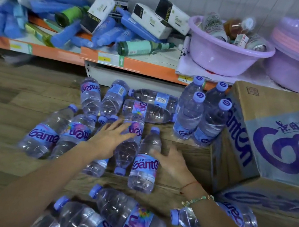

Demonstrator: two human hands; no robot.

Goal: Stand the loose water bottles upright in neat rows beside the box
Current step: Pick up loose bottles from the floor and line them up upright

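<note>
In the head view, a cardboard box (271, 137) printed with purple lettering sits on the wooden floor (6, 113). Touching the box's left face, four water bottles (201, 114) stand upright in two rows of two, caps up. Left of and nearer than the box, many loose bottles (90, 95) lie on their sides, scattered across the floor.

The left hand (109, 138) reaches well left of the box with fingers spread and fairly straight, resting on a lying bottle (129, 145) whose cap points toward the camera. The right hand (171, 161), nearer the box, has its thumb touching the side of another bottle (145, 164); the fingers look relaxed, though whether they actually grip it is hard to tell.

Behind the box, a shelf (129, 63) with an orange edge carries blue packages, cartons and a lilac basin (227, 55).
</note>
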